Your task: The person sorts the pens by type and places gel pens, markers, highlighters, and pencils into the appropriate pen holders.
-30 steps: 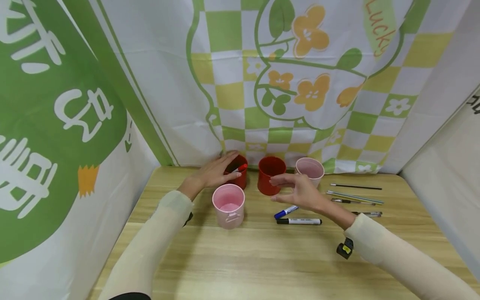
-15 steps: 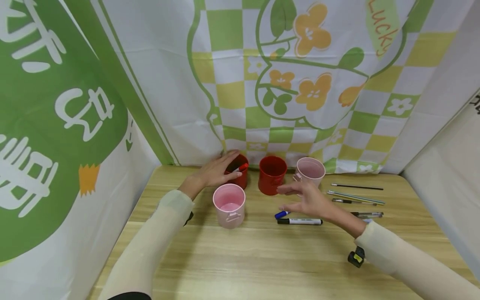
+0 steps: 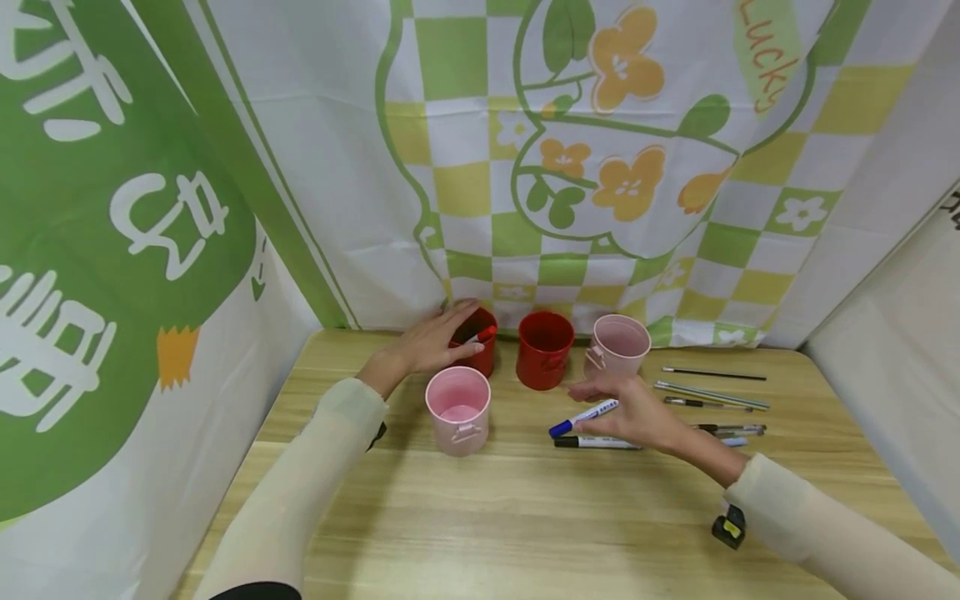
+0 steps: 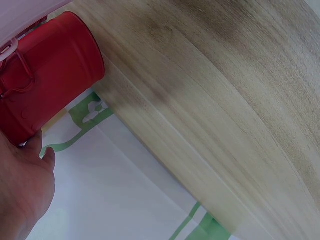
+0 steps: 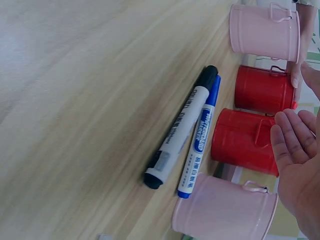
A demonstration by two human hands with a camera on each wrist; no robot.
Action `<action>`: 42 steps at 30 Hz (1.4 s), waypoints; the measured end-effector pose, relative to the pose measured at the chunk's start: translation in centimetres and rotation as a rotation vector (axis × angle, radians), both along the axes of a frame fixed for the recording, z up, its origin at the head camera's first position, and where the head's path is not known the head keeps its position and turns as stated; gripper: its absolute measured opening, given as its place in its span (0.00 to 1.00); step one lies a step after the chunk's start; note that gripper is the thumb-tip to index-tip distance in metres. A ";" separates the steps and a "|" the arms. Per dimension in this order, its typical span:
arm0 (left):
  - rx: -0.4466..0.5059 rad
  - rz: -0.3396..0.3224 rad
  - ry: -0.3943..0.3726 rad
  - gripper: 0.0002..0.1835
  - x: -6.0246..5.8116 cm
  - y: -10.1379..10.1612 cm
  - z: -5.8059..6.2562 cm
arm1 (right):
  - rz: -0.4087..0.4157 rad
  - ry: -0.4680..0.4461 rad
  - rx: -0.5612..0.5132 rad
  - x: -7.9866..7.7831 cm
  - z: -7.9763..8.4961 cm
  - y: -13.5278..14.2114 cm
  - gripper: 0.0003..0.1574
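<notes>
Where the blue marker (image 3: 600, 409) lies: on the table (image 3: 480, 517), at 9 o'clock of the right hand (image 3: 632, 412), 4 o'clock of the left hand (image 3: 433, 342).
Right hand: spread, apart from marker.
Left hand: spread upon the red cup (image 3: 482, 363) rim.
Since half second: right hand shifted toward 4 o'clock; left stays.

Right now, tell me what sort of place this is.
Probably a small tabletop work booth, perhaps a staged one: printed cloths hang close behind and to both sides of a wooden table, which bears only small pails, markers and other writing tools.
</notes>
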State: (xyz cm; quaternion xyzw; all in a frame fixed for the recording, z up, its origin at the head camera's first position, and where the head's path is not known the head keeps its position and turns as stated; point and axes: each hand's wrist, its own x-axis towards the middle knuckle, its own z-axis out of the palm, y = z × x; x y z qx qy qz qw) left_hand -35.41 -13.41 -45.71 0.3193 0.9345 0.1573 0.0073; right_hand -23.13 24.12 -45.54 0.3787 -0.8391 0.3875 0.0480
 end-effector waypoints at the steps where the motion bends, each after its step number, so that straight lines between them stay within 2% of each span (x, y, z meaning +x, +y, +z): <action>1: 0.004 0.000 0.000 0.48 0.0 0.0 0.0 | -0.011 0.009 0.014 0.1 -0.1 0.1 0.27; 6: 0.007 0.004 -0.005 0.48 -0.1 0.0 0.1 | -0.045 0.087 0.077 0.3 -0.5 0.5 0.28; 11: 0.008 0.004 0.003 0.48 -0.1 0.1 0.1 | -0.067 0.100 0.113 0.4 -0.9 1.1 0.29; 16: 0.016 -0.005 0.003 0.48 0.0 0.2 0.2 | -0.066 0.096 0.103 0.5 -1.4 1.6 0.28; 25: 0.018 0.004 -0.015 0.48 -0.1 0.0 -0.1 | -0.056 0.164 0.113 0.5 -2.9 2.3 0.26; 42: 0.019 0.008 -0.020 0.48 0.0 0.0 -0.1 | -0.066 0.131 0.112 0.3 -5.6 3.0 0.28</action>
